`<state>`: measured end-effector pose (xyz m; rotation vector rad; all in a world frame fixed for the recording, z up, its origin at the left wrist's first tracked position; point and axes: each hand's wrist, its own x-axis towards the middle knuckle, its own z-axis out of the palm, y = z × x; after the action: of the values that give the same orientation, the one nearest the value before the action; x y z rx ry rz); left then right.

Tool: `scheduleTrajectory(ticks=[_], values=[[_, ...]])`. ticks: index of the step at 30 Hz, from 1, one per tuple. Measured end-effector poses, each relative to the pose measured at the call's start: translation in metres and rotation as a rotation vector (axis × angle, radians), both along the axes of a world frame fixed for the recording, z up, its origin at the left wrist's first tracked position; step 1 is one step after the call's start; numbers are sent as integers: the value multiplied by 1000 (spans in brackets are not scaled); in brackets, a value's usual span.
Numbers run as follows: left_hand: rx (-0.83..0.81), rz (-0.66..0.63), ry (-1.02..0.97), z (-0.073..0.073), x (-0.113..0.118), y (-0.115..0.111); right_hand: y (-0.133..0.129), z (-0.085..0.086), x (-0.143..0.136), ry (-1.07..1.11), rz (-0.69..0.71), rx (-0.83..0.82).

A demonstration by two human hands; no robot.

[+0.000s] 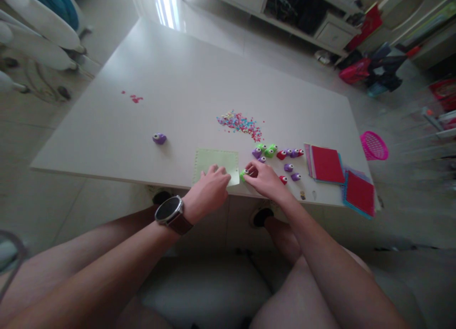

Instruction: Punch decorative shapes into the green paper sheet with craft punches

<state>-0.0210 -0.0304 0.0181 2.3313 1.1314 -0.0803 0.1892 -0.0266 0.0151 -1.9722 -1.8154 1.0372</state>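
A pale green sheet of paper [213,160] lies at the near edge of the white table [171,82]. My left hand [208,190], with a watch on the wrist, presses down on the sheet's near right part. At the sheet's right edge, my right hand [265,179] grips a small green punch [243,174]. Several small green, purple and red punches [274,152] sit in a cluster just beyond my right hand. A heap of coloured paper bits [240,122] lies behind them.
A lone purple punch [159,138] stands left of the sheet. Stacks of red and coloured paper [326,164] lie at the table's right end, a second stack [359,193] by its corner. A pink basket [373,145] sits on the floor. A few red bits [135,98] lie far left.
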Motion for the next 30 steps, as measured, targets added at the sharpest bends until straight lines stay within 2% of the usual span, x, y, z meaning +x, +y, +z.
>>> scheduleTrajectory(ticks=[9,16,25,30], values=[[5,-10,-3,-5,-1,1,-1,-3,0,-10,37,20],[4,-13,16,-2,0,0,-2,-5,-1,12,39,27],[30,-37,28,-5,-2,-2,-1,-6,-1,-26,173,38],[34,-51,33,-6,-3,-1,0,-4,1,-2,169,17]])
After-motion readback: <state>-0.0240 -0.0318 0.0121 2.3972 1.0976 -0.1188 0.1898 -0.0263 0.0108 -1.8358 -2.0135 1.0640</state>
